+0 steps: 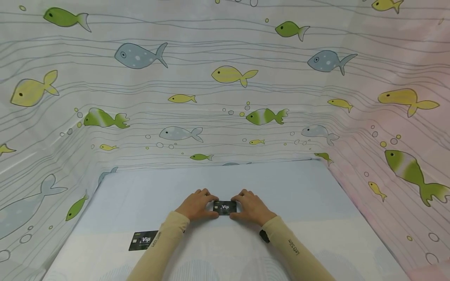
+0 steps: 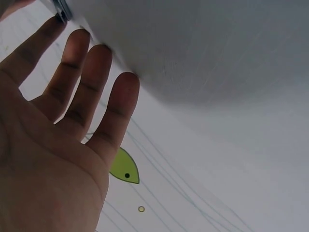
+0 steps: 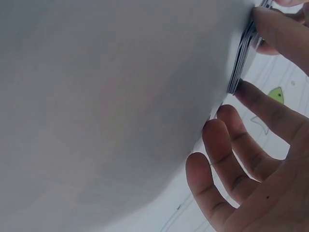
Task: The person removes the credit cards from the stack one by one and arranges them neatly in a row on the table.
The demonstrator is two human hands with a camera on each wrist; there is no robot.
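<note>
A thin stack of black cards (image 1: 225, 211) marked "Vip" lies flat at the middle of the table, between both hands. My left hand (image 1: 198, 205) pinches its left end with thumb and forefinger at the corners. From the other side, my right hand (image 1: 253, 207) grips the right end the same way. Seen edge-on in the right wrist view, several layered cards (image 3: 240, 63) show between the fingers. Only a dark corner of the stack (image 2: 62, 9) appears in the left wrist view. Another black "Vip" card (image 1: 140, 241) lies apart, partly hidden by the left sleeve.
The table (image 1: 147, 187) has a pale blue and white cover. Fish-patterned curtains (image 1: 225, 47) enclose it at the back and both sides. A black object (image 1: 264, 236) shows at the right wrist, by the sleeve cuff.
</note>
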